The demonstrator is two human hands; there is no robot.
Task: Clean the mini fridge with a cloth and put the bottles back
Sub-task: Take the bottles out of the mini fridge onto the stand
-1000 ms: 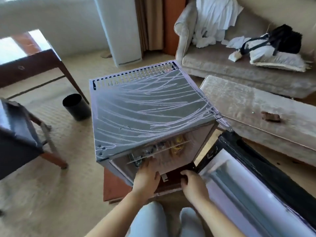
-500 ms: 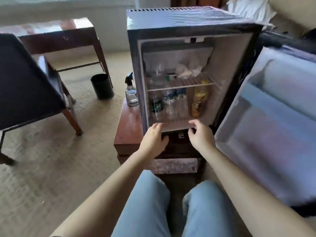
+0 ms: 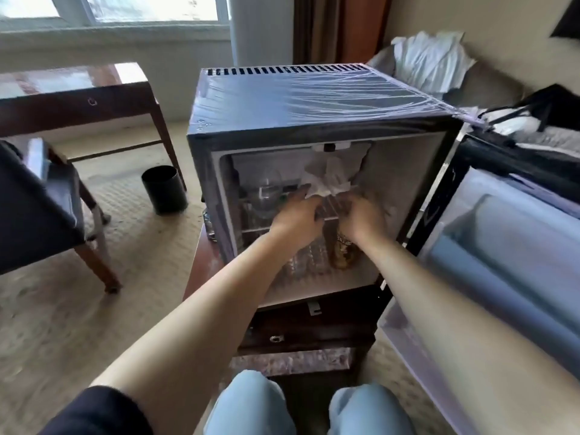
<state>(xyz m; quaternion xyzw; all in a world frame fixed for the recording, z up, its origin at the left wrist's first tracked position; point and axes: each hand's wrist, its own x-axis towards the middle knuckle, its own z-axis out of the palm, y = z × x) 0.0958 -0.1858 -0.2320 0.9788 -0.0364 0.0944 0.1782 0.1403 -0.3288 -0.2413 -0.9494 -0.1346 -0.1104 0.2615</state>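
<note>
Mini fridge [image 3: 314, 120] sits open on its wooden stand [image 3: 201, 277]. Both hands moved up from the bottom edge to the shelf [image 3: 328, 211]: left hand [image 3: 298, 215] stretched flat-ish onto the cloth [image 3: 326, 178], right hand [image 3: 361, 219] curled, grip unclear tbh.

I count one mini fridge [image 3: 314, 102], one white cloth [image 3: 326, 180], one wire shelf [image 3: 328, 210], and two hands: left hand [image 3: 298, 219], right hand [image 3: 361, 219]. One yellow bottle [image 3: 342, 255], one black wastebasket [image 3: 163, 189], one chair [image 3: 31, 215]. The clear bottles are too blurred to count.

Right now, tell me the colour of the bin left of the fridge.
The bin is plain black; the head view shows it.
</note>
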